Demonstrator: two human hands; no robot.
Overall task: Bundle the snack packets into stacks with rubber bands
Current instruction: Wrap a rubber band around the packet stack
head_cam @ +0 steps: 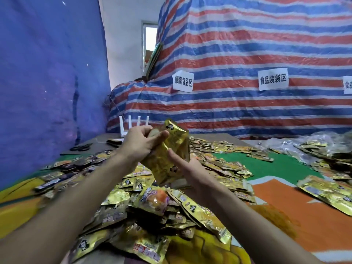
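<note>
Black metal scissors (81,148) lie near the far left edge of the table (276,166). Above its middle, the left grip (142,143) closes around the top of a stack of shiny gold foil snack packets (165,162). The right grip (190,171) holds the stack's lower end, thumb on the front. Loose gold packets (152,202) lie beneath.

Both your forearms show bare along their whole visible length, and your left hand (140,144) and right hand (192,169) are bare as well.
</note>
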